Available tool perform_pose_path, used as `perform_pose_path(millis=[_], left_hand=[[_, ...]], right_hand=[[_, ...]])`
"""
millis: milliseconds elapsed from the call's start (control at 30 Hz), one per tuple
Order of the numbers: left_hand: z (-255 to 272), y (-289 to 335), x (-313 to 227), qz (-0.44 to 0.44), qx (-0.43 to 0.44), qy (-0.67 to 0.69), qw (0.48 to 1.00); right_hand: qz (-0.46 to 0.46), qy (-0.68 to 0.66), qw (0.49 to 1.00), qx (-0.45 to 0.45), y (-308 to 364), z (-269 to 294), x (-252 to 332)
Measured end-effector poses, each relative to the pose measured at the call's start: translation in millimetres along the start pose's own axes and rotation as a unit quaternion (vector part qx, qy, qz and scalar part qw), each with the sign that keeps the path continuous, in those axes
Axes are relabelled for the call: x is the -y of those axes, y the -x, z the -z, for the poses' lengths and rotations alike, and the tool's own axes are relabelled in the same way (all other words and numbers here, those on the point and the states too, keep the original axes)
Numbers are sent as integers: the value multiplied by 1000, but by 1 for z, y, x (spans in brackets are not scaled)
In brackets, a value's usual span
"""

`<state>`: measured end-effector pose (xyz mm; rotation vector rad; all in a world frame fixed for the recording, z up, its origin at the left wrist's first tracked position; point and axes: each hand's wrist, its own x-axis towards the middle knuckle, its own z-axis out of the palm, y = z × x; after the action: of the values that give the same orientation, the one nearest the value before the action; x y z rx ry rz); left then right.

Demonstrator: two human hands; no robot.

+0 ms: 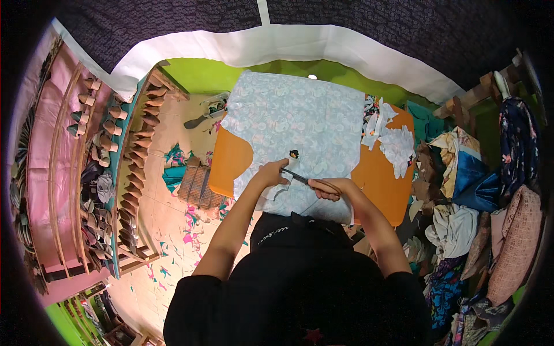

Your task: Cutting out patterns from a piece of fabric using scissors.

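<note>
A large sheet of pale blue, light-patterned fabric (300, 109) covers most of an orange table (381, 196) in front of me. My right hand (333, 188) is closed round the handles of a pair of dark scissors (299, 177), whose blades point left across the fabric. At the blade tips, my left hand (272, 173) is closed on the fabric's near part, its fingers bent; a pale flap (283, 187) hangs beside it. Just beyond both hands lies a small dark scrap (294, 154) with a coloured pattern. The blades partly hide the fabric under them.
Pale offcuts (395, 144) lie at the table's right end. Racks of shoe forms (135, 173) stand at left, with a brown patterned bundle (201, 187) and coloured scraps (193, 225) on the floor. Heaped cloth (456, 230) fills the right side. A dark curtain (358, 29) hangs at the back.
</note>
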<state>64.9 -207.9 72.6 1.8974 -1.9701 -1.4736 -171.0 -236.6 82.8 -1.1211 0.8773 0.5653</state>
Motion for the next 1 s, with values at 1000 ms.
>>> perform_pose_path(millis=[1000], left_hand=[[-69,12,-1,172,-97,822,534]], right_hand=[[243,-311,916,67,-13,-63,1]])
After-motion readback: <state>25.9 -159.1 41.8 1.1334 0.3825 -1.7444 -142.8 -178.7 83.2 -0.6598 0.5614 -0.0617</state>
